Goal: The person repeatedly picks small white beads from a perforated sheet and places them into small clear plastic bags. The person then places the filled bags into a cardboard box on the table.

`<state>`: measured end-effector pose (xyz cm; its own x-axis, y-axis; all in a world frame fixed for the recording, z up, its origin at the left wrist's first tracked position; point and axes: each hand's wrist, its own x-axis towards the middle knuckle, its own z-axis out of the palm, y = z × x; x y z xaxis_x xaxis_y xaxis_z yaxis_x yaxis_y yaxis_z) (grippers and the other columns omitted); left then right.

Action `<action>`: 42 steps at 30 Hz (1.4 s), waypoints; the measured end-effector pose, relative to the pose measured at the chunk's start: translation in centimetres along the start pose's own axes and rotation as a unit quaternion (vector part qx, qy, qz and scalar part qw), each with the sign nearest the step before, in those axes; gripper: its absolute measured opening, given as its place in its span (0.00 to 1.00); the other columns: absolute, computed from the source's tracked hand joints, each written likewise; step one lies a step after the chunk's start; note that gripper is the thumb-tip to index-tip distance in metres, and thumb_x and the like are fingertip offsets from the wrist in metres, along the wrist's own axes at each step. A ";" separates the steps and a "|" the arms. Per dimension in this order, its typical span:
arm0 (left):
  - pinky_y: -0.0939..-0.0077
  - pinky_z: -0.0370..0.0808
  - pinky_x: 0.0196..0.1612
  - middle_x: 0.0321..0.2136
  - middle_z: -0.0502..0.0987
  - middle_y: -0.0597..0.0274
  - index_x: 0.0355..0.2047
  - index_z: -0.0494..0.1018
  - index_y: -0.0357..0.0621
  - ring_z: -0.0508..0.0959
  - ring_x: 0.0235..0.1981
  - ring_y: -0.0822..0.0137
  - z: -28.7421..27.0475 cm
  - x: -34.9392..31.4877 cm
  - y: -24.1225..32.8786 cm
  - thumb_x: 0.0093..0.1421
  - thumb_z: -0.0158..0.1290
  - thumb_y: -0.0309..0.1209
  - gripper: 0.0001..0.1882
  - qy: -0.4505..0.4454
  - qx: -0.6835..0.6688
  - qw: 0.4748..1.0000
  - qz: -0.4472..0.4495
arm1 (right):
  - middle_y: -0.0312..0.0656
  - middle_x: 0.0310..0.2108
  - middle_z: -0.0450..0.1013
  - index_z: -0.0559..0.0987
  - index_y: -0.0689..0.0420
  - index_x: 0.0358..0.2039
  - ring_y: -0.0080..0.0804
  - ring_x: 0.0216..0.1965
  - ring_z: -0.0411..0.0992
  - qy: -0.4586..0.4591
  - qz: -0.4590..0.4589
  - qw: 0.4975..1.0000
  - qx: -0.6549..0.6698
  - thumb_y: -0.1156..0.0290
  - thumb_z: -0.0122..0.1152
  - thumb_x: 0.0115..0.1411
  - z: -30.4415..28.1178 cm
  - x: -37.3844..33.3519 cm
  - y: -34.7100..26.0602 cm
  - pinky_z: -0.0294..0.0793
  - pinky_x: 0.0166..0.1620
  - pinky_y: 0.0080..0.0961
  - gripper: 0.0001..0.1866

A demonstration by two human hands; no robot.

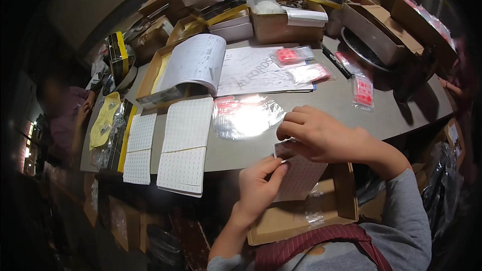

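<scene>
Below the near edge of the table (227, 154), we have an open cardboard tray (346, 195) with small clear bags (315, 217) on its floor. At the table's back, a brown box (286, 32) holds small dark pieces (295, 4). Over the tray is our printed card (301, 178), tilted. Our left hand (261, 183) pinches its upper left edge between thumb and finger; our right hand (321, 133) arches over its top, fingers bent, though we cannot tell whether they grip. Leftward, two banded card stacks (183, 135) overhang the edge. Bare tabletop lies between them and our hands, and beyond our right wrist.
</scene>
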<state>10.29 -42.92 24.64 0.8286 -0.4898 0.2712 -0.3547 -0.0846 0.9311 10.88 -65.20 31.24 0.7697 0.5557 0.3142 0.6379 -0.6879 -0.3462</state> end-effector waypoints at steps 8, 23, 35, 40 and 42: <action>0.74 0.73 0.32 0.25 0.76 0.52 0.36 0.79 0.31 0.74 0.24 0.67 -0.1 0.3 -0.3 0.64 0.59 0.23 0.05 -0.007 -0.026 0.999 -0.018 | 0.47 0.39 0.75 0.77 0.57 0.38 0.48 0.44 0.73 -0.015 -0.039 0.994 -0.099 0.77 0.67 0.47 0.6 0.2 -0.7 0.74 0.49 0.42 0.16; 0.79 0.76 0.38 0.32 0.85 0.57 0.45 0.83 0.31 0.80 0.33 0.73 -0.9 0.7 -1.1 0.66 0.60 0.25 0.10 -0.026 -0.130 0.985 -0.109 | 0.50 0.31 0.75 0.77 0.65 0.36 0.45 0.34 0.75 -0.157 0.070 0.981 0.088 0.72 0.65 0.58 0.4 7.5 9.0 0.74 0.40 0.38 0.10; 0.79 0.75 0.36 0.31 0.84 0.57 0.44 0.83 0.31 0.80 0.31 0.74 -0.8 0.4 -1.3 0.66 0.60 0.24 0.09 -0.019 -0.140 0.984 -0.105 | 0.51 0.31 0.80 0.80 0.61 0.36 0.51 0.37 0.80 -0.282 0.242 0.916 -0.152 0.61 0.68 0.58 -2.2 8.0 6.9 0.77 0.42 0.43 0.15; 0.78 0.75 0.36 0.30 0.83 0.57 0.43 0.83 0.31 0.79 0.31 0.73 -0.6 0.6 -1.5 0.66 0.60 0.25 0.09 -0.018 -0.131 0.987 -0.092 | 0.49 0.30 0.80 0.81 0.62 0.37 0.48 0.35 0.80 -0.220 0.166 0.961 -0.024 0.64 0.69 0.57 -2.2 7.8 7.5 0.77 0.40 0.40 0.15; 0.78 0.75 0.36 0.30 0.83 0.56 0.43 0.83 0.31 0.79 0.31 0.73 -0.7 0.5 -1.7 0.66 0.60 0.25 0.09 -0.015 -0.130 0.987 -0.090 | 0.49 0.30 0.79 0.79 0.64 0.37 0.42 0.32 0.79 -0.164 0.064 0.979 0.107 0.72 0.65 0.57 -0.2 7.9 8.2 0.76 0.38 0.36 0.10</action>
<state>11.61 -42.47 23.41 0.8538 -0.5124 0.0917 -0.0766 0.0506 0.9958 22.19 -66.51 31.09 0.7871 0.6161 -0.0313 0.4997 -0.6666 -0.5531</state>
